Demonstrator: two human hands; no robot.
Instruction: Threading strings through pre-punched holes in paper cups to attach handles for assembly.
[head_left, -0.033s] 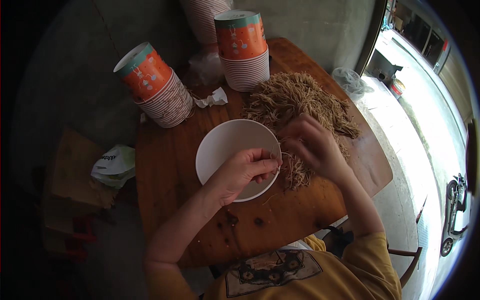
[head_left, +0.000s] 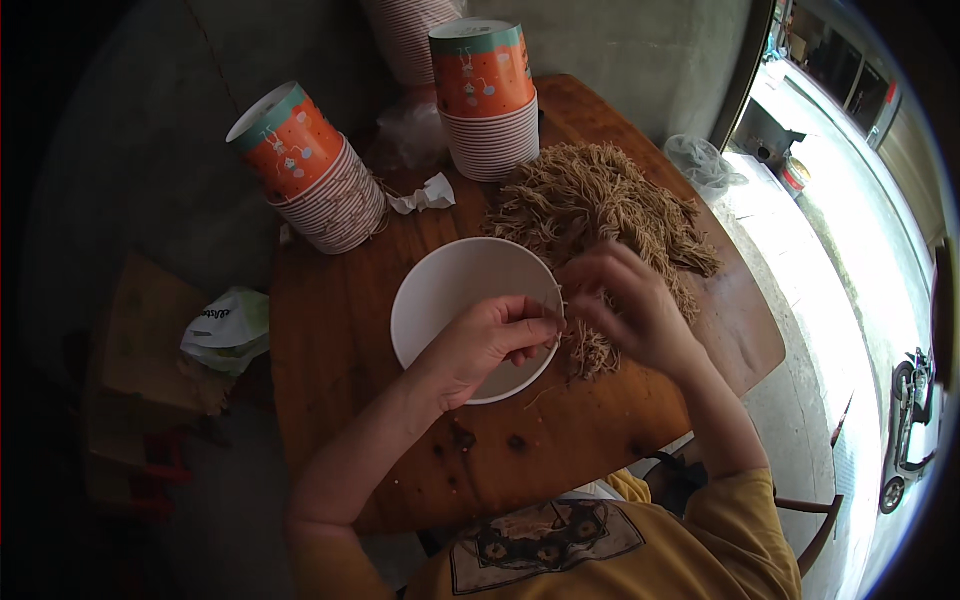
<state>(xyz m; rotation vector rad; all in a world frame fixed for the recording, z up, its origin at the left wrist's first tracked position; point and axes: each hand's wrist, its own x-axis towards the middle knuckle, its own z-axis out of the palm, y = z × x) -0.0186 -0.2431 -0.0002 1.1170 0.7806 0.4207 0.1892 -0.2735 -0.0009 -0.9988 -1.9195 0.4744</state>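
My left hand (head_left: 502, 338) is over the white paper tub (head_left: 430, 290), thumb and fingertips pinched together at its right rim. Thin pale strands (head_left: 560, 300) stick out from that pinch. Just right of the tub, my right hand (head_left: 632, 305) is raised above the edge of a heap of tan, stringy strands (head_left: 600, 200). Its fingers are curved, with a gap between thumb and forefinger. They are slightly blurred, and I see nothing held in them. The heap covers the table's right side, and its near end is partly behind my right hand.
Two stacks of upturned orange paper tubs, a tilted left stack (head_left: 300, 160) and an upright right stack (head_left: 485, 95), stand at the back of the wooden table (head_left: 350, 400). Crumpled white paper (head_left: 425, 195) lies between them. A clear plastic bag (head_left: 700, 163) is by the far right edge.
My right hand has shifted slightly downward, and the gap between its thumb and forefinger shows more. My left hand keeps its pinch at the tub's rim.
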